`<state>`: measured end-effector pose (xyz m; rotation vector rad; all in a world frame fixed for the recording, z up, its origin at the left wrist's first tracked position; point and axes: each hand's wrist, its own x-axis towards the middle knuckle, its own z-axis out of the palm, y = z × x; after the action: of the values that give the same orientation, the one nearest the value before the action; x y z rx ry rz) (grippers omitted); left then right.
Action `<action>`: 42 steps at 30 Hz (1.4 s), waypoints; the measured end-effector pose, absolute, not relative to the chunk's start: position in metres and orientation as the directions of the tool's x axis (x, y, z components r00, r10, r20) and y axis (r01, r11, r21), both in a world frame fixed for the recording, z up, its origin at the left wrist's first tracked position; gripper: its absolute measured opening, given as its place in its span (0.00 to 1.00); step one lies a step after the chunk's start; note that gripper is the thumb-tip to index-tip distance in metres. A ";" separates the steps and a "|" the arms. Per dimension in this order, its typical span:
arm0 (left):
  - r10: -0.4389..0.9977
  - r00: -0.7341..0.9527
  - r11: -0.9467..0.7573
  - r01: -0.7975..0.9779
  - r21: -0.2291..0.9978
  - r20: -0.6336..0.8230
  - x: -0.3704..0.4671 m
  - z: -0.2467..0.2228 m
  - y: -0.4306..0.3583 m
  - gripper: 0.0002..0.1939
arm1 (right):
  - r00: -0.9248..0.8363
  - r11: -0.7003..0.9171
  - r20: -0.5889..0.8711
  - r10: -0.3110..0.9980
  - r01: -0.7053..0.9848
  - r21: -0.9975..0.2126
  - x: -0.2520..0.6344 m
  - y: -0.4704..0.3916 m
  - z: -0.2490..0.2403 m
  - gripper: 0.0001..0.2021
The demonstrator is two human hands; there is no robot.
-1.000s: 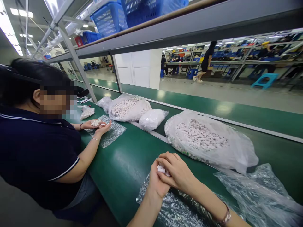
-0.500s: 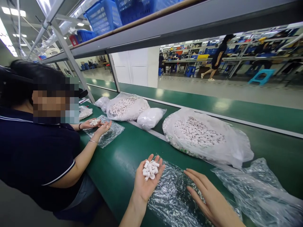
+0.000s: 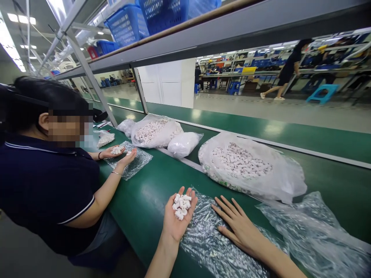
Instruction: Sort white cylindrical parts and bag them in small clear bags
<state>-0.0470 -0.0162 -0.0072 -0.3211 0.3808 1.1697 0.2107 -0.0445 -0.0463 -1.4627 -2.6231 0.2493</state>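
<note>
My left hand [image 3: 174, 224] is palm up and cupped, with a small heap of short white plastic tube fittings [image 3: 181, 205] resting in it. Palm down and fingers spread, my right hand [image 3: 236, 226] is over a crinkled clear plastic bag [image 3: 205, 239]; whether it presses on the film I cannot tell. Beyond my hands sits a large open translucent sack [image 3: 282, 175] full of similar white fittings. A second clear plastic bag [image 3: 315, 224] lies at the right.
At my left a co-worker [image 3: 49, 185] cups white pieces over another clear bag [image 3: 140, 158]. A second sack of fittings [image 3: 152, 131] and a stuffed white bag [image 3: 184, 144] stand along the green bench [image 3: 150, 185]. Overhead runs a shelf [image 3: 179, 50] with blue baskets [image 3: 126, 24].
My right hand has moved left and its fingers have spread over the clear bag. The left hand has shifted slightly left with its fittings. A person in the background has walked right.
</note>
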 end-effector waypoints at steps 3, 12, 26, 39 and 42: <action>0.838 0.345 0.349 -0.934 -0.072 -0.423 -0.042 -0.001 -0.007 0.21 | -0.505 0.502 0.037 0.862 0.844 -0.188 0.218 -0.030 -0.049 0.32; 0.819 0.385 0.390 -0.917 -0.080 -0.424 -0.024 -0.011 0.001 0.22 | -0.546 0.544 0.065 0.835 0.805 -0.236 0.223 -0.019 -0.047 0.33; 0.773 0.480 0.505 -0.862 -0.056 -0.415 -0.015 -0.011 -0.010 0.24 | -0.384 0.539 0.390 0.837 0.703 -0.463 0.179 -0.020 0.026 0.11; 0.712 0.565 0.621 -0.784 -0.003 -0.418 -0.005 -0.010 -0.018 0.26 | -0.316 0.413 0.275 0.908 0.785 -0.462 0.168 -0.030 0.020 0.05; 0.702 0.568 0.632 -0.775 0.006 -0.430 -0.004 -0.009 -0.020 0.25 | -0.312 0.392 0.242 0.919 0.781 -0.486 0.168 -0.031 0.022 0.05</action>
<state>-0.0044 -0.0200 -0.0090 -0.1918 0.4172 0.8733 0.1680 -0.0315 0.0220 -1.4546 -2.1766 0.3836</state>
